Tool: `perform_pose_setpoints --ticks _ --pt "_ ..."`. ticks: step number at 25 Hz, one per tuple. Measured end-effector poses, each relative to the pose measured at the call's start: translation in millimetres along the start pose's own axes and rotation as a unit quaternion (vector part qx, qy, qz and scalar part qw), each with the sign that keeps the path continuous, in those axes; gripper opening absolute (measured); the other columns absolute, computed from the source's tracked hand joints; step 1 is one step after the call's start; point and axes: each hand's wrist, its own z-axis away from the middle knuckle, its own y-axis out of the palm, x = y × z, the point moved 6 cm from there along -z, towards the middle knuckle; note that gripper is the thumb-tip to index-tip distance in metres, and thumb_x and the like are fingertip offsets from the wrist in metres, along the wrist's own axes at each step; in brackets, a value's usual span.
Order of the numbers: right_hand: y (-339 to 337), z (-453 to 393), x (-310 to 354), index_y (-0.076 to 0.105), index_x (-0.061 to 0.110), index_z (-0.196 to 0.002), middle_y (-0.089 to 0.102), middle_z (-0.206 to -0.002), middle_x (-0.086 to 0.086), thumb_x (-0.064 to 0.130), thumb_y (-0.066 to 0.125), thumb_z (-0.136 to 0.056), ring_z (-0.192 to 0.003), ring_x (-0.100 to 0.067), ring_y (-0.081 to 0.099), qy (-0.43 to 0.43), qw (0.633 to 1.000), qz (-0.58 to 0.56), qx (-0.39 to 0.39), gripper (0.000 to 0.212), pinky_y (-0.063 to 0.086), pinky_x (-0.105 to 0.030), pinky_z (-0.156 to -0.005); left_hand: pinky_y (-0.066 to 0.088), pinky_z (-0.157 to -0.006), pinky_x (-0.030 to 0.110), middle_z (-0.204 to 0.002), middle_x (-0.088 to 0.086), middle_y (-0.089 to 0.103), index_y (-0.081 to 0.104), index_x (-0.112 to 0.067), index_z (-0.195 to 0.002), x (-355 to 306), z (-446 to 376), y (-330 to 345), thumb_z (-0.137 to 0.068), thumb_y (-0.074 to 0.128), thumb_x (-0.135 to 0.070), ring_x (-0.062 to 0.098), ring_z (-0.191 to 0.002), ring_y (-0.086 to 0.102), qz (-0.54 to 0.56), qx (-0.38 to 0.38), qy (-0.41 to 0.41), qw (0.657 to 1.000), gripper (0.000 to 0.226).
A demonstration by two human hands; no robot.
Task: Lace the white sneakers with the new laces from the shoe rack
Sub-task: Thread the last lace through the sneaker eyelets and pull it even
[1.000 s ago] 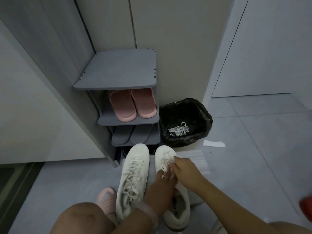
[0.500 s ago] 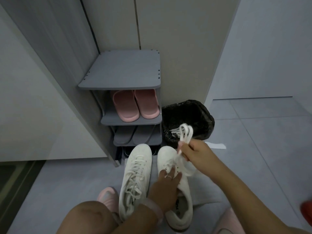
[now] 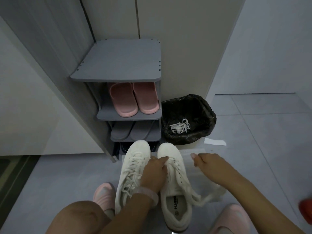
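Your left hand (image 3: 154,173) reaches forward between the two white sneakers on the floor, palm down, its fingers curled over the front eyelets of the right sneaker (image 3: 175,186) and pinching the lace (image 3: 200,196) there. Your right hand (image 3: 208,163) hovers just to the right of that shoe with its fingers bent loosely, and you cannot tell whether they grip the blurred lace trailing off below your forearm. The left sneaker (image 3: 131,173), fully laced, stands just beside it in front of the shoe rack (image 3: 118,65).
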Motion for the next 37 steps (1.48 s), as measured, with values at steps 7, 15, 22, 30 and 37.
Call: perform_pose_setpoints --ticks 7,15,22,30,37 --pt "39 -16 6 0.045 0.016 -0.114 0.061 -0.107 -0.005 0.029 0.037 -0.097 -0.094 -0.022 0.060 -0.018 0.993 0.092 -0.066 0.022 0.038 -0.026 -0.066 0.041 -0.089 0.033 -0.121 0.008 0.051 0.043 -0.017 -0.126 -25 0 13 -0.096 0.039 -0.026 0.024 -0.109 0.051 -0.046 0.003 0.017 0.999 0.032" --pt "44 -30 20 0.047 0.012 -0.113 0.057 -0.110 -0.005 0.018 0.036 -0.097 -0.096 -0.024 0.059 -0.032 0.987 0.109 -0.117 0.020 0.036 -0.028 -0.066 0.037 -0.102 0.031 -0.145 0.008 0.039 0.066 -0.018 -0.110 -24 2 20 -0.095 0.040 -0.025 0.022 -0.123 0.047 -0.054 0.022 0.018 0.998 0.031" --pt "53 -43 -11 0.060 0.006 -0.074 0.052 -0.064 -0.007 0.005 0.053 -0.091 -0.054 -0.016 0.043 0.201 0.870 -0.449 0.017 0.018 0.035 -0.019 -0.042 0.035 -0.102 0.028 -0.140 0.008 0.046 0.070 -0.019 -0.102 -17 -4 29 -0.093 0.046 -0.030 0.017 -0.131 0.037 0.005 -0.006 0.005 1.000 0.028" --pt "52 -37 -13 0.056 0.002 -0.072 0.045 -0.062 -0.008 0.011 0.054 -0.091 -0.049 -0.014 0.033 0.256 0.856 -0.445 0.056 0.021 0.025 -0.022 -0.045 0.045 -0.086 0.031 -0.135 0.005 0.037 0.068 -0.015 -0.101 -27 -8 25 -0.092 0.047 -0.037 0.024 -0.106 0.052 -0.057 -0.013 -0.053 0.997 0.032" --pt "36 -38 -13 0.058 0.024 -0.121 0.059 -0.123 -0.005 0.009 0.049 -0.093 -0.089 -0.011 0.050 0.022 0.988 -0.154 -0.024 0.033 0.035 -0.018 -0.075 0.038 -0.075 0.015 -0.101 0.010 0.048 0.053 -0.016 -0.063 -22 -16 23 -0.088 0.051 -0.017 0.014 -0.090 0.052 0.037 0.014 -0.051 0.998 0.025"
